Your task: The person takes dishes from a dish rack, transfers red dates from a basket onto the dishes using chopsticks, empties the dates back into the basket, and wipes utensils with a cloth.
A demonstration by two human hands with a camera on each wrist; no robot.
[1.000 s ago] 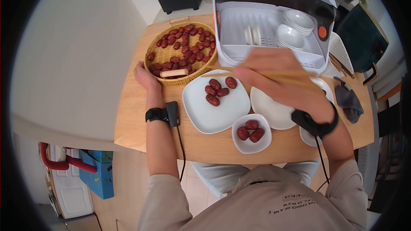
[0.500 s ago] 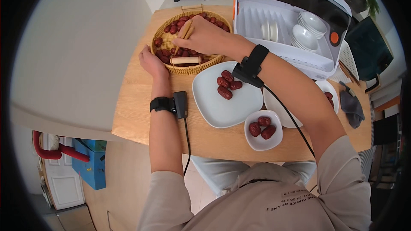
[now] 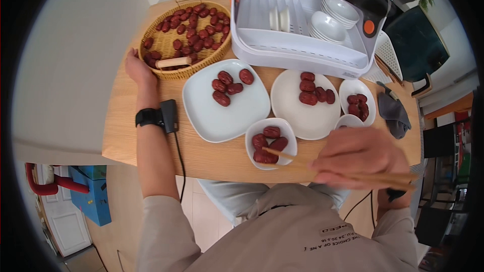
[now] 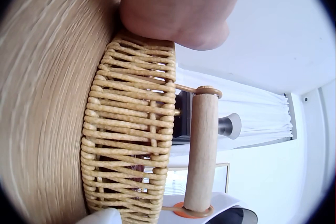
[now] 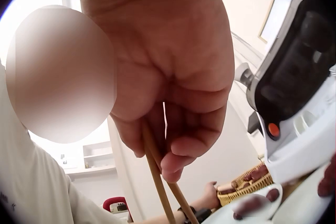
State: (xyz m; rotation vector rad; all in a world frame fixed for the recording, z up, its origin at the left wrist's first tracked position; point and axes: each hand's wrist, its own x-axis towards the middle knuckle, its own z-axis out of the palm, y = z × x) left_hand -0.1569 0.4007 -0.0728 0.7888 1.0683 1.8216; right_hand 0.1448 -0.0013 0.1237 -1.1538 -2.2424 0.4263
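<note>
Head view: right hand [image 3: 360,157] grips chopsticks [image 3: 302,161] over the small bowl [image 3: 271,143] at the table's near edge; left hand [image 3: 137,68], fingers hidden, touches the basket [image 3: 176,73].

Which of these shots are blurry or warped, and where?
Head view: strong fisheye with dark round corners, and the right hand with its chopsticks is motion-smeared. Left wrist view: the basket is sharp but bowed. Right wrist view: backlit, soft background.

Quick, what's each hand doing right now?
Left hand: fingers hidden, cannot tell; it rests against the basket.
Right hand: closed, holding chopsticks over the small bowl of dates.
</note>
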